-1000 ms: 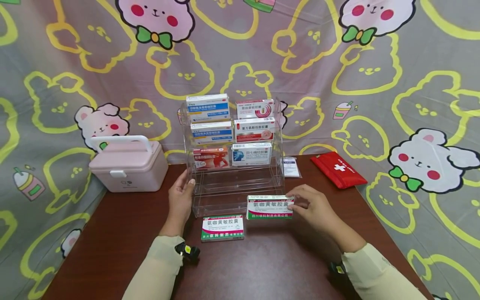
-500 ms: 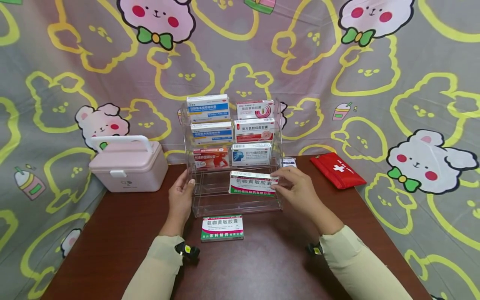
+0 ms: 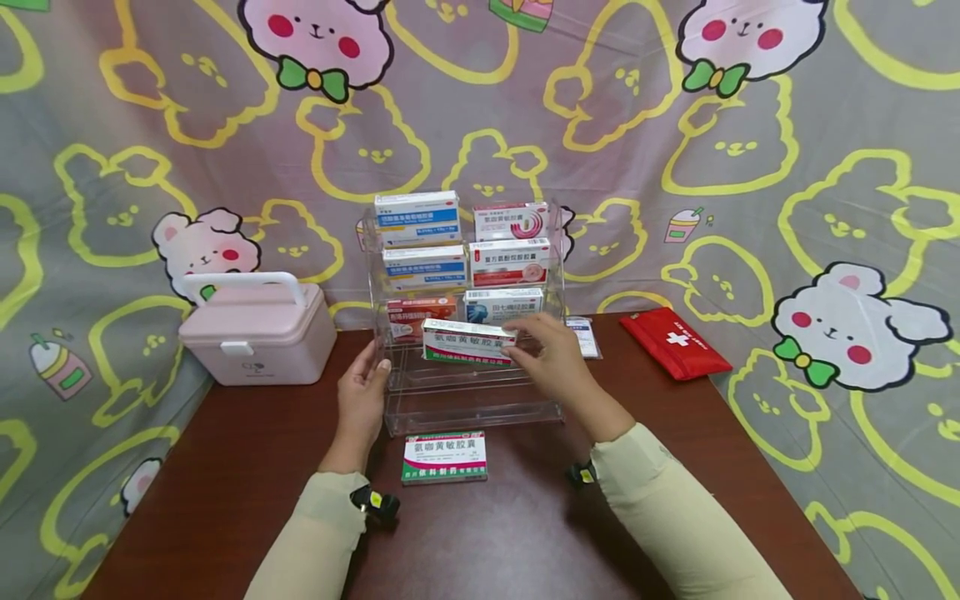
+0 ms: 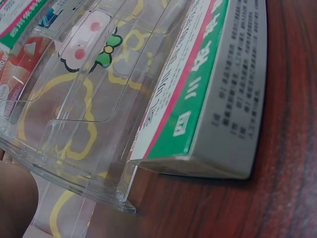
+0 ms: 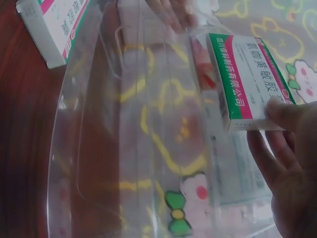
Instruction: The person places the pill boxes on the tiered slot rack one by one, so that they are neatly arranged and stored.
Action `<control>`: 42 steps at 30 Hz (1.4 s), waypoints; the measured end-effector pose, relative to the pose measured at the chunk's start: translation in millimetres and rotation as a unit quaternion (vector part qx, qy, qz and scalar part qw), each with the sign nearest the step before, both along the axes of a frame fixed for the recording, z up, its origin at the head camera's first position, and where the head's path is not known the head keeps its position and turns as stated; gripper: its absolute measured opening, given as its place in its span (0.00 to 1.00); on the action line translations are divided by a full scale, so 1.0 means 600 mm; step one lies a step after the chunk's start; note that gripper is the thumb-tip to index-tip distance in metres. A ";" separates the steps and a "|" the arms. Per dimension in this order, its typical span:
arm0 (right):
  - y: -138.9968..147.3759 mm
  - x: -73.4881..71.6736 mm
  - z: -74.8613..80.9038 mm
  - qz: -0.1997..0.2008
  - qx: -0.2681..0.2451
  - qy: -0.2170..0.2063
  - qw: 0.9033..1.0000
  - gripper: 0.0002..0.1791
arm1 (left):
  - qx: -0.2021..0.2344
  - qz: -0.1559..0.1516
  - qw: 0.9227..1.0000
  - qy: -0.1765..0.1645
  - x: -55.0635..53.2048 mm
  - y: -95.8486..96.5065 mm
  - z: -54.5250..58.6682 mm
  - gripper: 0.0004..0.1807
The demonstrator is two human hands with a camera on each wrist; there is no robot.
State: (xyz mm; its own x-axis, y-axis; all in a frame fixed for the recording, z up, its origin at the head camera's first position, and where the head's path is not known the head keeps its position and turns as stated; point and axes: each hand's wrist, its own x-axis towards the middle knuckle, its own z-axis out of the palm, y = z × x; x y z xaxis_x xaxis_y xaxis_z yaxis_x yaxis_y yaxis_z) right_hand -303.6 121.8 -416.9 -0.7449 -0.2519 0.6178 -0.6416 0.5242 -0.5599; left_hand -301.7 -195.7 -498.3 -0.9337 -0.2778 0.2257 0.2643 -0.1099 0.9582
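Note:
My right hand (image 3: 561, 362) pinches a white, green and magenta medicine box (image 3: 463, 343) by its right end. That box hovers in front of the clear tiered display rack (image 3: 476, 412), partly covering the third row. In the right wrist view, the thumb lies on the front of the held box (image 5: 247, 82) with fingers behind. My left hand (image 3: 362, 400) grips the rack's left side, thumb toward the front. A second matching box (image 3: 445, 457) lies on the table before the rack; the left wrist view shows this box (image 4: 198, 94) close up.
In the rack's upper three rows stand several medicine boxes, among them a blue-white box (image 3: 416, 218) and an orange-red box (image 3: 408, 317). A pink lidded case (image 3: 255, 342) is at left. A red first-aid pouch (image 3: 675, 343) and a small white packet (image 3: 585, 337) lie at right.
My right hand has lifted the medicine box from low at the rack's right front, up and leftward to the third row's front. The left hand has stayed on the rack's side.

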 end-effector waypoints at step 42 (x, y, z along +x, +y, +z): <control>-0.114 -0.032 -0.080 0.000 0.020 -0.005 1.000 0.15 | 0.006 -0.005 1.000 0.007 0.002 0.002 -0.001 0.30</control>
State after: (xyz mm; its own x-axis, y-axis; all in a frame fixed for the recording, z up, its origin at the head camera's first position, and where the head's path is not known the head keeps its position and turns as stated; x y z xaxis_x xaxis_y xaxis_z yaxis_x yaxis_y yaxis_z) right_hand -322.9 53.4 -465.0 -0.7513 -0.2757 0.5996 -0.6358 0.5460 -0.5456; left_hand -300.6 -194.4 -499.1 -0.9329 -0.2724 0.2356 0.2771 -0.1246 0.9527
